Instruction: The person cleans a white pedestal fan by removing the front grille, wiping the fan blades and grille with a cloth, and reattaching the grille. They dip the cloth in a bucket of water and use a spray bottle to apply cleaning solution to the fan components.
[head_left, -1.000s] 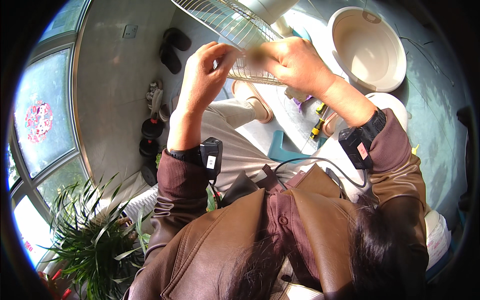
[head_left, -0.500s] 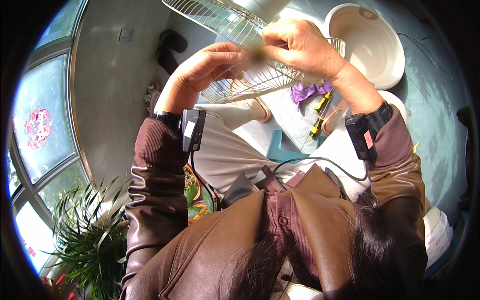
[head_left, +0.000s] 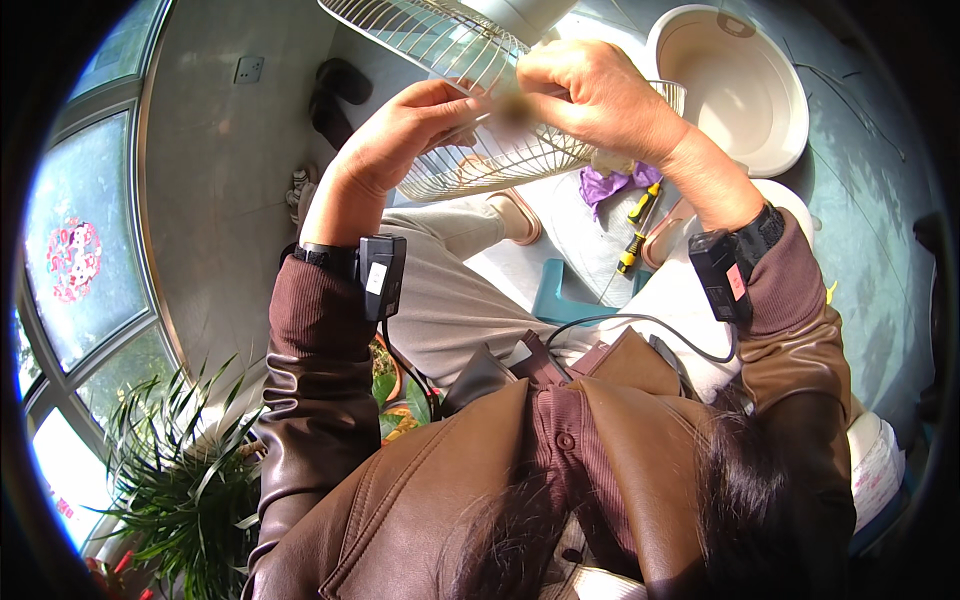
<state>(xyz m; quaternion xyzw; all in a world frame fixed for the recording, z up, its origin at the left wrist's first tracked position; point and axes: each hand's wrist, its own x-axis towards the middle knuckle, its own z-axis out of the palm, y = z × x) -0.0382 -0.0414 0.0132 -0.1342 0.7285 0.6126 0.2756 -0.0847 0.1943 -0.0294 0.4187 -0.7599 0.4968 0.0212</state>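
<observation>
Wire guard (head_left: 470,186): where's it at, and who's got it?

> Near to far: two black wrist boxes (head_left: 381,278), then two bare hands. Left hand (head_left: 405,128) has its fingers curled in at the wires, right hand (head_left: 610,100) has thumb and index bent nearly together. Tips go blurry, so can't tell what either one's actually pinching. Guard's right under and past both, above the floor (head_left: 870,240). Two wire sections show, no clue if they're joined.

And past that?

> Two yellow-and-black handles (head_left: 630,253), one purple cloth (head_left: 598,190) just beside them, one beige basin (head_left: 735,95) further right, two dark slippers (head_left: 346,82) off left.
</observation>
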